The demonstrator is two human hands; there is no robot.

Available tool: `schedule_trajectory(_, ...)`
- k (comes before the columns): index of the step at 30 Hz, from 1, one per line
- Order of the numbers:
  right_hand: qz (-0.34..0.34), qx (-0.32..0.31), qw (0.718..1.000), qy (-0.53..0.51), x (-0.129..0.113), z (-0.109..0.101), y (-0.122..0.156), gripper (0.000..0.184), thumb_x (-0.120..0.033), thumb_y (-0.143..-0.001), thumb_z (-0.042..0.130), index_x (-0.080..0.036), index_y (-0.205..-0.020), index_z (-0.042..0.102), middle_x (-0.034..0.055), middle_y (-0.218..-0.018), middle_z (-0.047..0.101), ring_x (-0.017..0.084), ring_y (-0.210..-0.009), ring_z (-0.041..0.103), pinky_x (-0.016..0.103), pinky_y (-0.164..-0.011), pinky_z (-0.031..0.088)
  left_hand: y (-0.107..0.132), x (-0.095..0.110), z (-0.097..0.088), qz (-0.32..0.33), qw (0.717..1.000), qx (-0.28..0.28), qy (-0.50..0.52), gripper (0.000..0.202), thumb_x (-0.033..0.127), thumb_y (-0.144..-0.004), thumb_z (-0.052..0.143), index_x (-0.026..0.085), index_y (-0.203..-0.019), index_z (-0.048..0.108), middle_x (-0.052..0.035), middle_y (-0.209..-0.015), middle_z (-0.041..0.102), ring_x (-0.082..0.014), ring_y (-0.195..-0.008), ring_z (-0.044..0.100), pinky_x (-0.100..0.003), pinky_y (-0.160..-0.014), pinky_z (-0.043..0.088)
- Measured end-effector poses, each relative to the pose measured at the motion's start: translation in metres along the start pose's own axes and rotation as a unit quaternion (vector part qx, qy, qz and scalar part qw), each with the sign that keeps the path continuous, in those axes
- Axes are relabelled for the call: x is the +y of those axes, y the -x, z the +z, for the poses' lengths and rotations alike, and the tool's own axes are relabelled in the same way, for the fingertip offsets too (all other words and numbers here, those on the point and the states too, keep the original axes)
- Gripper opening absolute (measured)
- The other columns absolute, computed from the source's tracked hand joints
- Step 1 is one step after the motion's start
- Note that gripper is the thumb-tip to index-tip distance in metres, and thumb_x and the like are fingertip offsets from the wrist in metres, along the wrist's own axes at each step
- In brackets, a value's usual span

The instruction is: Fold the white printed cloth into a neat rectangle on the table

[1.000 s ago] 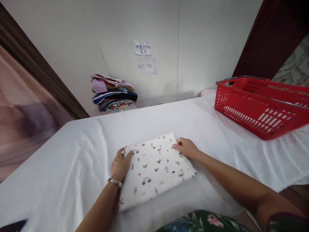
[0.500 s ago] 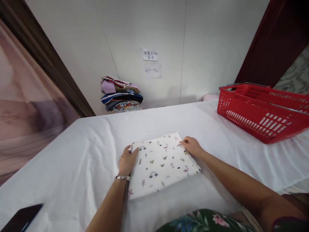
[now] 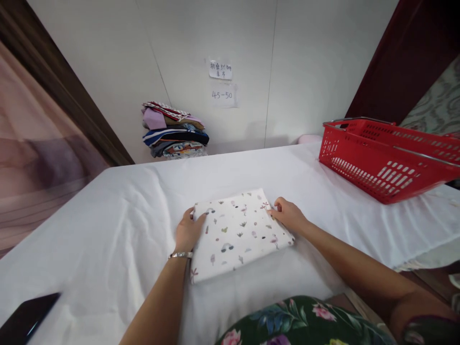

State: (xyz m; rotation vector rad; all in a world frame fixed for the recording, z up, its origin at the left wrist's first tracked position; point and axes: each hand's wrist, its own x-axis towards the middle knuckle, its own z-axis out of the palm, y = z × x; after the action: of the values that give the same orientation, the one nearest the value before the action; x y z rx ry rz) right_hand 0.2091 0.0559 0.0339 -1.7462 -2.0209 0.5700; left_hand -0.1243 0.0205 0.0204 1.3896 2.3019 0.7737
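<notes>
In the head view, on the white-covered table (image 3: 108, 258), the folded printed cloth (image 3: 237, 232) lies between your hands. Your left hand (image 3: 189, 232) rests its thumb over the left edge; its fingers are partly hidden, so a grip cannot be confirmed. Your right hand (image 3: 290, 216) is slightly parted, thumb touching the right edge, lower fingers obscured. The frame cuts off the red basket (image 3: 354, 154) and dark flat object (image 3: 27, 316).

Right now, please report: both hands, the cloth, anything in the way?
Left hand touching cloth at left edge, right hand at right edge. Cloth folded, lying flat on table. Nothing seen blocking; red basket apart, to the right.
</notes>
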Motion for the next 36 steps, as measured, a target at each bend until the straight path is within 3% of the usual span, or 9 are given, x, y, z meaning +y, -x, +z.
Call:
schedule_trajectory(14,0.021,-0.062,0.998,-0.001,0.001,0.005,-0.005,0.020,-0.039,-0.071,0.060,-0.021,-0.066,0.056,0.0010,-0.073,0.064,0.016,-0.066,0.054,0.024,-0.055,0.031,0.002,0.003,-0.002,-0.008,1.000,-0.005,-0.004,0.062,0.053,-0.077,0.049,0.020,-0.129,0.043,-0.0106,-0.114,0.061,-0.0254,-0.103,0.057,-0.034,-0.086,0.043)
schedule_trajectory(20,0.027,-0.033,0.999,-0.011,0.002,0.008,-0.005,0.021,-0.042,-0.072,0.060,-0.021,-0.075,0.059,0.0023,-0.080,0.065,0.017,-0.071,0.056,0.024,-0.058,0.033,0.001,0.002,-0.001,-0.009,1.000,-0.006,-0.005,0.063,0.055,-0.076,0.050,0.021,-0.129,0.043,-0.0109,-0.113,0.061,-0.0256,-0.103,0.057,-0.034,-0.086,0.043)
schedule_trajectory(25,0.015,-0.039,0.999,-0.032,-0.002,0.009,-0.005,0.015,-0.035,-0.070,0.060,-0.021,-0.066,0.057,0.0007,-0.071,0.064,0.016,-0.067,0.055,0.024,-0.056,0.033,0.000,0.001,-0.001,-0.005,1.000,-0.006,-0.001,0.064,0.056,-0.076,0.049,0.022,-0.129,0.043,-0.0104,-0.112,0.061,-0.0257,-0.103,0.057,-0.035,-0.086,0.043)
schedule_trajectory(31,0.000,0.016,0.999,-0.052,0.000,0.007,-0.002,0.013,-0.028,-0.072,0.052,-0.021,-0.061,0.054,-0.0014,-0.062,0.060,0.014,-0.061,0.052,0.024,-0.054,0.032,0.000,0.001,-0.001,-0.003,1.000,-0.008,-0.001,0.063,0.055,-0.076,0.049,0.021,-0.129,0.043,-0.0106,-0.113,0.061,-0.0253,-0.103,0.057,-0.034,-0.087,0.043)
schedule_trajectory(36,0.008,-0.011,0.999,-0.052,0.009,0.011,-0.003,0.014,-0.029,-0.072,0.052,-0.020,-0.061,0.054,-0.0006,-0.063,0.059,0.014,-0.061,0.052,0.024,-0.055,0.032,0.000,0.001,-0.001,-0.004,1.000,-0.007,0.000,0.063,0.054,-0.076,0.050,0.020,-0.129,0.043,-0.0110,-0.112,0.061,-0.0253,-0.103,0.057,-0.034,-0.087,0.043)
